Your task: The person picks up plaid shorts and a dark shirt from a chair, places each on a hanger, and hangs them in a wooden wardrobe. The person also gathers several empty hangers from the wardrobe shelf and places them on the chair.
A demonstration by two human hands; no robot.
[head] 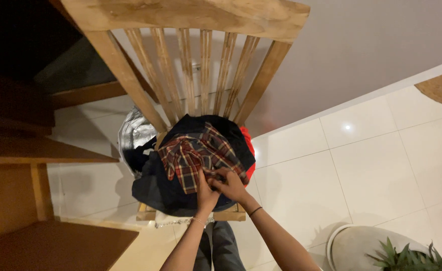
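— Because the garment lies right at the front edge of the chair seat, both hands can meet on it without a stretch: the left hand (206, 193) and the right hand (232, 186) are pressed together on the lower hem of the plaid shirt (196, 155).

— Are they gripping it, or only resting there?

— Gripping, by the look of it. The fingers of both hands are curled into the red and dark checked cloth, pinching a fold between them, close enough that the hands touch. A thin bracelet sits on the left wrist, a dark band on the right.

— And what is beneath the shirt?

— A heap. The shirt is uppermost, bunched and rumpled, spread over a dark blue garment (163, 190) that sags over the seat's front left corner. Behind it lies black cloth, and a strip of red fabric (249, 150) shows along the right edge of the seat. Piled so, the top piece is the one that comes first to hand.

— The seat itself?

— Nearly hidden. Only the front rail of the wooden chair (231, 216) shows under the heap, and farther off the slatted back rises, keeping the pile from sliding rearward.

— Anything beyond?

— A shiny silver bag (133, 133) on the floor by the chair's rear left corner, white floor tiles, wooden steps to the left, and a potted plant (406, 256) at the near right.
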